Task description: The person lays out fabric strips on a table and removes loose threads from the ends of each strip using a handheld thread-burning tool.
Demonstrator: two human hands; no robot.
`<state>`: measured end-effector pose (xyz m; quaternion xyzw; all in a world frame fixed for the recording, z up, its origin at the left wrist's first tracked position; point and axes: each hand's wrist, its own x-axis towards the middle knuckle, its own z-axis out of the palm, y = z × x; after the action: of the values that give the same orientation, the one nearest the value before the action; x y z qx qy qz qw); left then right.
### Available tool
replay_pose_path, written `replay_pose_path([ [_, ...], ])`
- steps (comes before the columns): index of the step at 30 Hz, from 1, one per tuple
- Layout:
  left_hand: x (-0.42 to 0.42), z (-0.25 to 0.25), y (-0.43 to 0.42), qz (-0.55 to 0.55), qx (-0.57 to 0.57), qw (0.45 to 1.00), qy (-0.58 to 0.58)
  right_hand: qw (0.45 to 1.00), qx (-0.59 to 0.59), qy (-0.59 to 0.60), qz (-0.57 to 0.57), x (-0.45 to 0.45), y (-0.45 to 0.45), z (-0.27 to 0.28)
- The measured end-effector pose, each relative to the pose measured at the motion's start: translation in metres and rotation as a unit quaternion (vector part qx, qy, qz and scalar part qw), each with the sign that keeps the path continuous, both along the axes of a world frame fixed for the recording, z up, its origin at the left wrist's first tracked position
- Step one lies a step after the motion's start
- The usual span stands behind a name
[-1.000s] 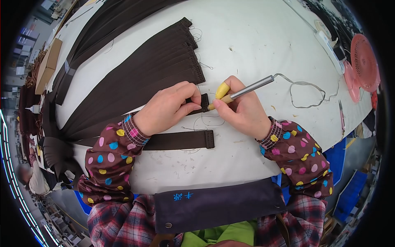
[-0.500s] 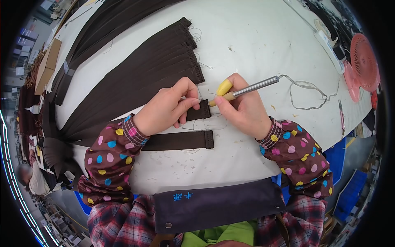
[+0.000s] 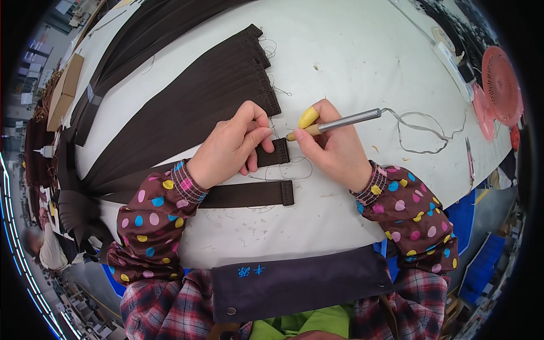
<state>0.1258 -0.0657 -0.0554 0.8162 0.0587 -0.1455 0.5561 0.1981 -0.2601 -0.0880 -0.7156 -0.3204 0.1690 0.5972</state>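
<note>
My right hand grips a corded soldering-iron-like pen, with a metal barrel and a tan grip. A yellow cover sits on one of its fingers. The pen's tip lies just above the stitched end of a dark brown strap. My left hand rests over that strap, thumb and forefinger pinched on a thin thread rising from its end. Nearer me lies another brown strap with a stitched end. Loose thread loops trail beside both ends.
Beyond my left hand spreads a fan of brown straps with thread tails. The pen's cord curls to the right, near tweezers, a power strip and a pink fan. A cardboard box stands at far left; a person is behind.
My left fingers have lifted slightly away from the strap's end with the thread. The pen's tip has shifted slightly left and up.
</note>
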Motion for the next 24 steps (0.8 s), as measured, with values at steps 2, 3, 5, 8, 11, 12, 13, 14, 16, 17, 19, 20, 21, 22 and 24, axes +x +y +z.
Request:
replay_pose_path([
  [2,0.0,0.0,0.0,0.0,-0.001,1.0,0.001,1.0,-0.003,0.001,0.001,0.0,0.0,0.0],
  [3,0.0,0.0,0.0,0.0,-0.002,1.0,0.001,1.0,-0.003,0.002,0.001,0.0,0.0,0.0],
  [5,0.0,0.0,0.0,-0.001,-0.002,1.0,-0.001,1.0,-0.005,0.003,0.001,0.0,0.0,0.0],
  [8,0.0,-0.001,0.0,-0.004,-0.003,1.0,-0.008,1.0,-0.01,0.005,0.002,0.0,0.0,0.0],
  [11,0.0,0.003,0.0,0.007,-0.004,1.0,0.013,1.0,-0.011,0.0,-0.002,-0.001,0.001,0.0],
  [12,0.001,0.004,0.0,0.013,-0.004,1.0,0.026,1.0,-0.011,-0.004,-0.004,-0.001,0.001,0.001],
  [13,-0.001,0.002,-0.001,0.001,0.051,0.999,-0.017,1.0,-0.011,-0.007,-0.005,-0.001,0.001,0.002],
  [14,-0.002,-0.001,-0.002,-0.01,0.107,0.992,-0.059,1.0,-0.002,0.003,-0.006,0.0,0.0,0.001],
  [16,-0.005,-0.001,-0.003,-0.033,0.182,0.977,-0.109,1.0,0.017,0.023,-0.008,0.0,0.0,0.001],
  [17,-0.005,0.001,-0.004,-0.044,0.203,0.971,-0.116,0.999,0.024,0.035,-0.011,0.0,0.001,0.001],
  [19,-0.004,0.0,-0.003,-0.053,0.215,0.965,-0.139,0.997,0.037,0.061,-0.017,0.0,0.002,0.002],
  [20,-0.003,-0.006,-0.001,-0.051,0.208,0.965,-0.155,0.997,0.037,0.058,-0.016,0.0,0.002,0.001],
  [21,-0.002,-0.01,0.001,-0.049,0.2,0.963,-0.171,0.998,0.038,0.055,-0.015,0.001,0.002,-0.001],
  [22,-0.002,-0.014,0.001,-0.04,0.201,0.961,-0.187,0.998,0.038,0.051,-0.014,0.001,0.002,-0.001],
  [24,-0.002,-0.018,-0.001,-0.024,0.204,0.954,-0.218,0.998,0.037,0.054,-0.014,0.0,0.003,-0.001],
])
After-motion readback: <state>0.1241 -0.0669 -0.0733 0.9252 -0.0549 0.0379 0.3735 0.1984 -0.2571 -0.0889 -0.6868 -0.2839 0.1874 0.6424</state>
